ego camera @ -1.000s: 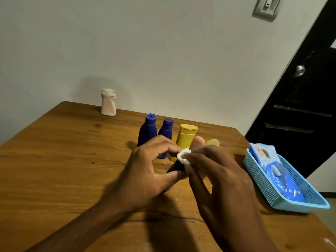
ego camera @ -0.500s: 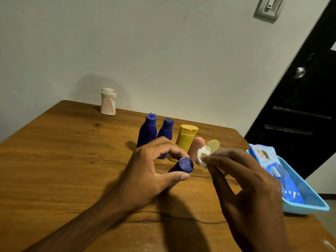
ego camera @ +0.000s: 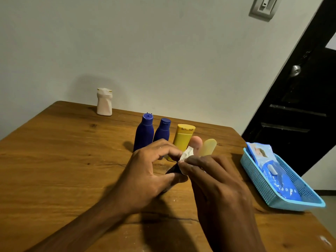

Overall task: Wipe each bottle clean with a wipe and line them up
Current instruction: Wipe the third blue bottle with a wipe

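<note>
We see a dim, warm-toned room. The hands [ego camera: 151, 171] throw soft, dark shadows toward us across the wooden table [ego camera: 63, 160], and the white bottle [ego camera: 104, 102] casts a faint shadow on the wall [ego camera: 163, 51] behind it. The wide lens tilts the dark door [ego camera: 300, 106]. We find no glare; the detail is slightly soft.

We see two dark blue plastic bottles [ego camera: 144, 132], a yellow flat-capped bottle [ego camera: 182, 138], a white crumpled wipe [ego camera: 186, 154], and a light blue mesh basket [ego camera: 258, 182].
</note>
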